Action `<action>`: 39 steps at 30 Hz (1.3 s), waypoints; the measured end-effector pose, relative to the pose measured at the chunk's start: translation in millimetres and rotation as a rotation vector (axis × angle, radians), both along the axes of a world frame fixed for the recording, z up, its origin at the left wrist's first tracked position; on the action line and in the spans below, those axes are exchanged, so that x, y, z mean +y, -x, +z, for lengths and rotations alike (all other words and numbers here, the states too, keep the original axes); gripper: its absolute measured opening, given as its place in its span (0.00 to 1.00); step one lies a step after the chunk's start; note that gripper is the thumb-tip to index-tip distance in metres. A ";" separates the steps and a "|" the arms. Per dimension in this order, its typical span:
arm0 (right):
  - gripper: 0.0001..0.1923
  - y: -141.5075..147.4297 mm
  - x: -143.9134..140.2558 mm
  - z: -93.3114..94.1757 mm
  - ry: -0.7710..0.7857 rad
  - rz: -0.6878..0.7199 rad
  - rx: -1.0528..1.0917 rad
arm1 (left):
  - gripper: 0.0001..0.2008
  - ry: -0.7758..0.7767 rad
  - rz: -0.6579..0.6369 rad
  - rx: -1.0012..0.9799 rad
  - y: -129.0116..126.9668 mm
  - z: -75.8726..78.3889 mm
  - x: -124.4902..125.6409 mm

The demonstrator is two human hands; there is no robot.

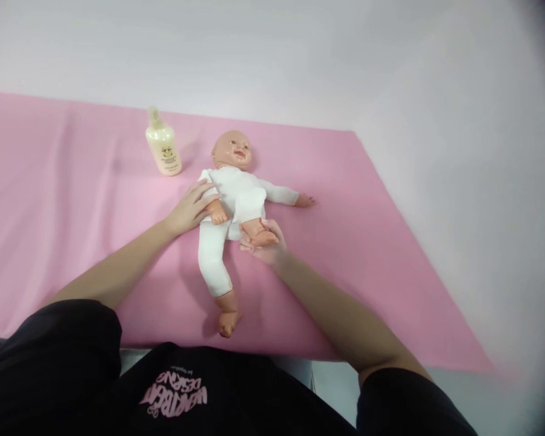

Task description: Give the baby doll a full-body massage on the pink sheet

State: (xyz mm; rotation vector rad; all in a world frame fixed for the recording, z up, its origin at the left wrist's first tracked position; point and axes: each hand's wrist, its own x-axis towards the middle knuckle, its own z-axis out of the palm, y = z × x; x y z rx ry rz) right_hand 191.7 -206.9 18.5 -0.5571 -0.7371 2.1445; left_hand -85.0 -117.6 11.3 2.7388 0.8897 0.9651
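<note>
Cupping the doll's (236, 194) foot, right hand (266, 245); left hand (191, 209) lies flat, apparently unclenched.

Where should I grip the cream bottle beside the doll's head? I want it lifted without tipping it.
Grip the bottle around its wide lower body, coming from the near side. It stands upright on the pink cloth, its neck is narrow, and the doll lies to its right, where both hands are busy.

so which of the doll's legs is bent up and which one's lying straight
The leg whose foot the right hand holds is bent up; the other leg lies straight on the pink cloth.
</note>
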 end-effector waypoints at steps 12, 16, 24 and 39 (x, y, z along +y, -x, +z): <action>0.21 3.7 -5.2 7.8 0.030 -0.060 -0.036 | 0.21 -0.036 -0.005 -0.011 0.1 -0.1 -1.2; 0.19 4.1 -6.0 8.1 0.023 -0.056 -0.029 | 0.21 -0.047 0.006 0.000 0.3 -0.1 -1.1; 0.18 5.0 -6.8 8.0 0.009 -0.078 -0.068 | 0.22 -0.027 0.032 0.016 -0.4 1.0 -2.0; 0.33 -3.8 -8.3 -3.0 -0.276 0.409 0.029 | 0.34 0.194 0.290 -0.598 4.8 -6.0 12.2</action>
